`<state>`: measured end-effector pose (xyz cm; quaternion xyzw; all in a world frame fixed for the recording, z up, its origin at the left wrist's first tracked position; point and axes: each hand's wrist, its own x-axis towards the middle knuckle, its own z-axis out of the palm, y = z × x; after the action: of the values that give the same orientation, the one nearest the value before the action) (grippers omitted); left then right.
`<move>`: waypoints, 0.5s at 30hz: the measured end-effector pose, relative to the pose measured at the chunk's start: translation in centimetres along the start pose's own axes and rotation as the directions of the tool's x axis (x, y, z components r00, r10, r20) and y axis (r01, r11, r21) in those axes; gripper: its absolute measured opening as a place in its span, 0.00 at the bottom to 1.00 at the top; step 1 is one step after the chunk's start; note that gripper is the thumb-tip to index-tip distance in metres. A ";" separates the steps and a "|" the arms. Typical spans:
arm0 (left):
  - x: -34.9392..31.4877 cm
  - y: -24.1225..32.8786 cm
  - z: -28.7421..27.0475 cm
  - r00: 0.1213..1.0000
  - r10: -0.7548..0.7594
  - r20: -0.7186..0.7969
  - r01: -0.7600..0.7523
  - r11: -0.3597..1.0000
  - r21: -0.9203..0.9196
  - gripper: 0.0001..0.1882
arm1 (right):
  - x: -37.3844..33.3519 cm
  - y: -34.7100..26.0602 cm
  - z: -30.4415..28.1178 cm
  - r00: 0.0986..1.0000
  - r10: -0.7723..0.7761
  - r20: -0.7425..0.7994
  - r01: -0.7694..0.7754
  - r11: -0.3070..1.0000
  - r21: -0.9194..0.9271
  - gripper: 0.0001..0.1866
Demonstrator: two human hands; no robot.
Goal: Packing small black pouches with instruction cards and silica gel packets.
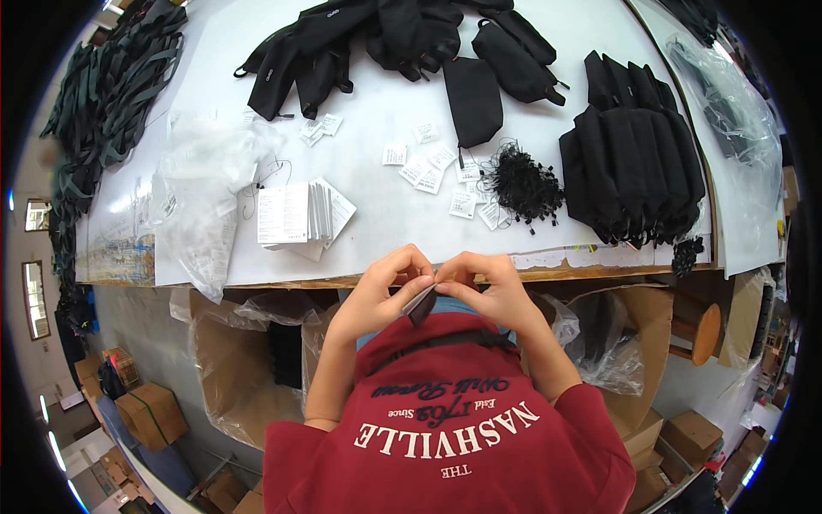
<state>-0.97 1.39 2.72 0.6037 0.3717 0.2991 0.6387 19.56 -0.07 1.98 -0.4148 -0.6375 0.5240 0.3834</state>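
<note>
My left hand (387, 283) and my right hand (481, 280) meet just below the table's front edge, in front of my red shirt. Both pinch a small dark card-like tag (420, 303) between the fingertips. On the white table (377, 111) above them lies a stack of white paper tags (300, 214), loose small white tags (432, 171) and a tangle of black string loops (520, 182).
Black fabric pouches lie piled at the back (385, 38), one lies alone (473, 101), and a neat row stands at right (634, 163). Clear plastic bags (201, 193) lie at left, dark straps (111, 94) at far left. Cardboard boxes with plastic liners (248, 368) stand under the table.
</note>
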 end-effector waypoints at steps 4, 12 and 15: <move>0.6 0.1 0.9 1.000 0.001 0.028 0.002 0.996 -0.089 0.04 | -0.7 0.5 -0.4 0.992 0.105 0.072 -0.123 0.941 0.316 0.06; 11.7 -3.5 0.6 0.973 0.151 -0.173 -0.102 0.960 0.262 0.11 | -1.7 1.6 -1.9 0.962 0.264 -0.073 -0.216 0.893 0.394 0.06; 18.2 -7.2 0.1 0.748 0.630 -0.208 -0.200 0.513 0.834 0.18 | -2.0 1.2 -2.1 0.954 0.273 -0.127 -0.205 0.897 0.391 0.06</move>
<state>8.58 15.82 -6.53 0.7917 0.4473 0.4023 0.1064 22.37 -1.11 0.98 -0.4548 -0.4330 0.6397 0.4433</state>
